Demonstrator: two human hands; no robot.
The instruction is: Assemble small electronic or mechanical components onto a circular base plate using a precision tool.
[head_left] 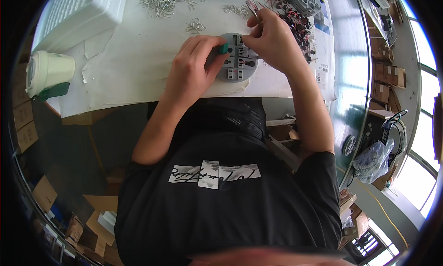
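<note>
A round grey fixture (236, 76) with several raised blocks and slots lies near the table's front edge. At its left side my left hand (191, 65) is closed, thumb and fingers pinching a small dark green piece (223, 48). My right hand (273, 39) is curled at the fixture's far right side, its fingertips close to the blocks. Out of that hand, pointing away from me, sticks a slim metal tool (252, 7) that looks like tweezers. Beyond the fixture lie a few loose U-shaped metal clips (195, 26) and a small pile of metal parts (236, 10).
Farther back is a larger heap of metal clips (164, 1). Many small black parts with red wires (297, 28) lie to the right, beside a grey device (304, 1). A white ribbed bin (80, 17) and a pale lidded cup (53, 72) stand at the left.
</note>
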